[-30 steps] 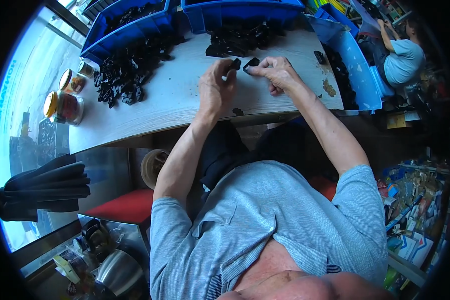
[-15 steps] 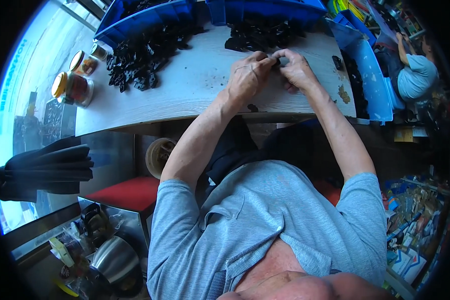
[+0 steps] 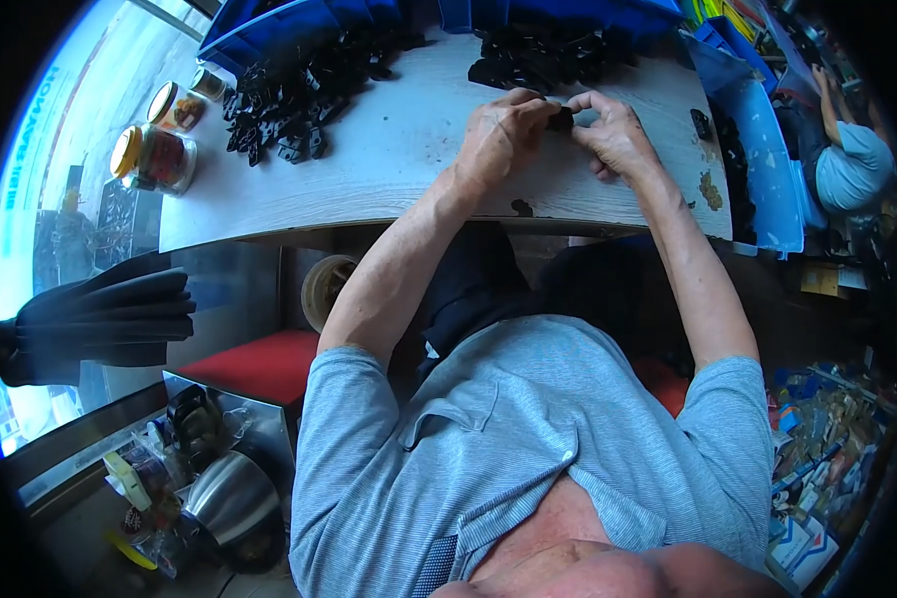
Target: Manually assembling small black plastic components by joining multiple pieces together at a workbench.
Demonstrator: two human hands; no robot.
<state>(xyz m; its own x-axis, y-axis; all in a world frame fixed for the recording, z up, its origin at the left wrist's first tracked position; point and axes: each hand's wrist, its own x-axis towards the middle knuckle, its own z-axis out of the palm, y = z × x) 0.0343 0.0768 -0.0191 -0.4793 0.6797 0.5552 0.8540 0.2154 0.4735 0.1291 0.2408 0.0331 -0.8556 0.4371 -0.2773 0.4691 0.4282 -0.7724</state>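
Over the worktop, my left hand [image 3: 508, 132] is closed, its thumb and fingertips pinching a small black plastic part [image 3: 561, 121]. My right hand [image 3: 618, 140] meets the part from the other side, with index finger and thumb curved at its edge. The part's exact shape is mostly covered by my fingers. Just beyond my hands lies a pile of black plastic parts [image 3: 528, 62], and a larger heap of black parts [image 3: 289, 105] spreads to the left. One single black piece [image 3: 701, 124] rests near the right end of the worktop.
Blue bins [image 3: 309, 27] line the far edge of the pale worktop [image 3: 389, 159]. A light-blue bin [image 3: 767, 164] with black parts stands at the right end. Lidded jars [image 3: 157, 159] sit at the left edge. Another person [image 3: 852, 164] is at the far right.
The whole view has shifted slightly. My right index finger and thumb have drawn a little away from my left fingertips, so more of the black part shows between them.
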